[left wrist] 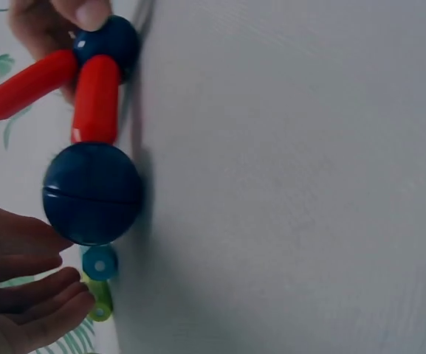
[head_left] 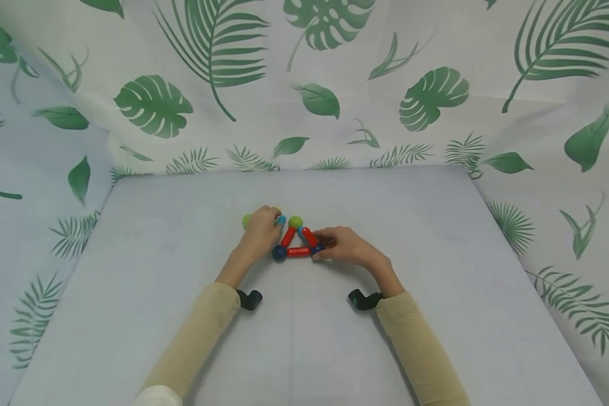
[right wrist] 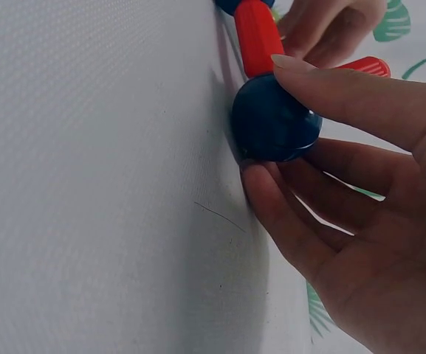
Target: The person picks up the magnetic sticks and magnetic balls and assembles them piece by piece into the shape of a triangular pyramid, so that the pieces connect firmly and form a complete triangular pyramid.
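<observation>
A triangle of three red rods (head_left: 299, 252) lies on the table, with a light-green ball (head_left: 295, 222) at its far corner and dark-blue balls (head_left: 279, 252) at the two near corners. My right hand (head_left: 347, 246) pinches the right dark-blue ball (right wrist: 274, 118) between thumb and fingers. Left of the triangle is my left hand (head_left: 260, 230), fingers loosely bent; in the left wrist view its fingertips are beside a light-blue rod (left wrist: 100, 262) and a light-green rod (left wrist: 100, 301). The left dark-blue ball (left wrist: 93, 194) partly hides those fingertips.
A light-green piece (head_left: 246, 221) shows past the left hand's outer side, and a bit of yellow (head_left: 278, 209) by its fingertips. Black wrist devices (head_left: 250, 300) jut inward from both sleeves. Leaf-printed cloth (head_left: 314, 135) rises behind the pale table (head_left: 294, 338).
</observation>
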`<move>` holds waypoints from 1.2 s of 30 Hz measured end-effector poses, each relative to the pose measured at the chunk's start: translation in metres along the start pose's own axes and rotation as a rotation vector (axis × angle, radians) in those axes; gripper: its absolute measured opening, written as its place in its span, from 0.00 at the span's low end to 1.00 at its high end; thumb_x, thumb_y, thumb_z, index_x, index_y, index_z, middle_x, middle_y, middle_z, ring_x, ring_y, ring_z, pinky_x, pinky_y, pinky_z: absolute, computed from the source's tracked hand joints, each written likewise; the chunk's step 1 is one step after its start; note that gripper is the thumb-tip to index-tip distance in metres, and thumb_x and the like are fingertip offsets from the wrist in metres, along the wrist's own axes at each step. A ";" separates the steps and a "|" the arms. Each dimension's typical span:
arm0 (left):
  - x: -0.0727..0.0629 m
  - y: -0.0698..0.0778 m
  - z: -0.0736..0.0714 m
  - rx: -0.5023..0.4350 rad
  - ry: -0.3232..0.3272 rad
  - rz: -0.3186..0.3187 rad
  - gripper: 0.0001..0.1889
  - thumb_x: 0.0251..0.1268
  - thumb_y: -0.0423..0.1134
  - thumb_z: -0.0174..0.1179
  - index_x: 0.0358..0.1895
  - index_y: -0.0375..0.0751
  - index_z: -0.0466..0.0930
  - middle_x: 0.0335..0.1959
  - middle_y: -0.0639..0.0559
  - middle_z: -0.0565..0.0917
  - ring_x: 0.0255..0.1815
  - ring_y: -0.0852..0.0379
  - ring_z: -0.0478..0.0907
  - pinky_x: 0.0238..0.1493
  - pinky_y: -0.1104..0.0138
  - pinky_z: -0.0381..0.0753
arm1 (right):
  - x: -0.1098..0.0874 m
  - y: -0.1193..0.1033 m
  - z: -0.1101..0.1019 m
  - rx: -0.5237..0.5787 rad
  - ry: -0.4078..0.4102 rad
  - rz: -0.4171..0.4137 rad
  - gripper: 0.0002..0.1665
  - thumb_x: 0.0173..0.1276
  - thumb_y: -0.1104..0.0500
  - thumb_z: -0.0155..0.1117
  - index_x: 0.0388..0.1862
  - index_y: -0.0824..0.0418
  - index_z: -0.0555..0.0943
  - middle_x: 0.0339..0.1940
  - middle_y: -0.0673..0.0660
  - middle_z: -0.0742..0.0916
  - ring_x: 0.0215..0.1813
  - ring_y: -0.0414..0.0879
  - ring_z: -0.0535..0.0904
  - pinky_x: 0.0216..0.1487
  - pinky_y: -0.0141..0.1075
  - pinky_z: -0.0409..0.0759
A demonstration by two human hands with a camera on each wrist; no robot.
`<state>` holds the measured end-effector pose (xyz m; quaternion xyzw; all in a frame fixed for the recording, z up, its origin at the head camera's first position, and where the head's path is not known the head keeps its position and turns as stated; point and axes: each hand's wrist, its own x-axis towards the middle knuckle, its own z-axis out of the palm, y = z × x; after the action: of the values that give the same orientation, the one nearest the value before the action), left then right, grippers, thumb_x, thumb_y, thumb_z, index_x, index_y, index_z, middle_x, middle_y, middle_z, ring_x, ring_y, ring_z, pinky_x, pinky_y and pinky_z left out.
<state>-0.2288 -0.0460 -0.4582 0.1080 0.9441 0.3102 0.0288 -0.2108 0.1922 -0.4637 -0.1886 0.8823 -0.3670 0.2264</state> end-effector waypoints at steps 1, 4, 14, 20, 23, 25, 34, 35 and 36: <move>0.001 0.000 0.001 0.019 -0.001 0.006 0.16 0.72 0.31 0.62 0.58 0.26 0.80 0.54 0.35 0.84 0.57 0.41 0.81 0.61 0.54 0.83 | 0.000 0.000 0.000 0.003 0.000 0.006 0.37 0.66 0.54 0.75 0.71 0.65 0.76 0.60 0.61 0.87 0.59 0.52 0.83 0.62 0.46 0.82; 0.003 -0.001 0.005 0.058 0.003 0.019 0.16 0.70 0.30 0.63 0.57 0.25 0.79 0.53 0.34 0.83 0.57 0.39 0.81 0.62 0.53 0.82 | -0.001 0.000 0.001 0.004 0.002 0.013 0.37 0.66 0.54 0.75 0.72 0.64 0.76 0.61 0.61 0.86 0.60 0.52 0.82 0.62 0.47 0.82; 0.003 -0.002 0.007 0.094 -0.062 0.001 0.21 0.64 0.24 0.61 0.62 0.24 0.77 0.57 0.32 0.82 0.61 0.37 0.79 0.66 0.51 0.80 | 0.001 -0.001 0.005 -0.008 -0.001 0.020 0.38 0.66 0.54 0.76 0.71 0.65 0.76 0.61 0.62 0.86 0.60 0.53 0.82 0.62 0.47 0.83; 0.001 -0.001 0.003 0.050 -0.053 -0.007 0.24 0.64 0.25 0.62 0.64 0.25 0.75 0.60 0.32 0.79 0.62 0.40 0.78 0.66 0.53 0.80 | 0.000 -0.002 0.003 -0.015 0.000 0.025 0.38 0.66 0.53 0.75 0.72 0.65 0.75 0.63 0.62 0.85 0.61 0.54 0.82 0.64 0.48 0.82; 0.000 0.000 0.002 -0.001 -0.028 0.016 0.22 0.65 0.25 0.63 0.62 0.26 0.78 0.56 0.34 0.79 0.57 0.42 0.79 0.62 0.55 0.82 | 0.000 -0.002 0.001 -0.016 0.002 0.030 0.38 0.66 0.53 0.75 0.72 0.64 0.75 0.63 0.62 0.85 0.61 0.54 0.82 0.64 0.48 0.82; 0.000 0.002 0.001 -0.029 -0.009 0.031 0.19 0.65 0.26 0.64 0.60 0.28 0.80 0.53 0.37 0.79 0.54 0.44 0.80 0.60 0.57 0.83 | -0.001 -0.002 0.000 -0.015 0.002 0.026 0.38 0.66 0.53 0.75 0.72 0.65 0.75 0.63 0.62 0.85 0.61 0.54 0.82 0.64 0.48 0.82; -0.004 0.008 0.001 -0.110 0.031 0.124 0.15 0.64 0.25 0.65 0.53 0.32 0.84 0.51 0.42 0.81 0.53 0.46 0.83 0.57 0.58 0.85 | 0.000 0.001 0.001 0.004 0.003 0.011 0.37 0.67 0.54 0.75 0.71 0.64 0.76 0.61 0.61 0.86 0.61 0.53 0.82 0.62 0.47 0.82; -0.005 0.008 0.001 -0.125 0.036 0.139 0.14 0.64 0.25 0.65 0.53 0.32 0.84 0.51 0.42 0.82 0.53 0.45 0.83 0.58 0.58 0.85 | 0.000 0.001 0.001 0.002 0.004 0.008 0.37 0.67 0.54 0.74 0.71 0.64 0.76 0.62 0.61 0.86 0.62 0.54 0.82 0.63 0.48 0.82; -0.005 0.008 0.001 -0.138 0.039 0.155 0.14 0.64 0.24 0.65 0.52 0.32 0.84 0.50 0.42 0.82 0.53 0.46 0.84 0.58 0.59 0.85 | 0.001 0.002 0.001 0.004 0.004 0.009 0.37 0.67 0.54 0.74 0.71 0.64 0.76 0.62 0.61 0.86 0.62 0.54 0.82 0.63 0.48 0.82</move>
<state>-0.2220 -0.0402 -0.4546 0.1724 0.9098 0.3776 -0.0063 -0.2111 0.1922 -0.4658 -0.1835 0.8829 -0.3680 0.2265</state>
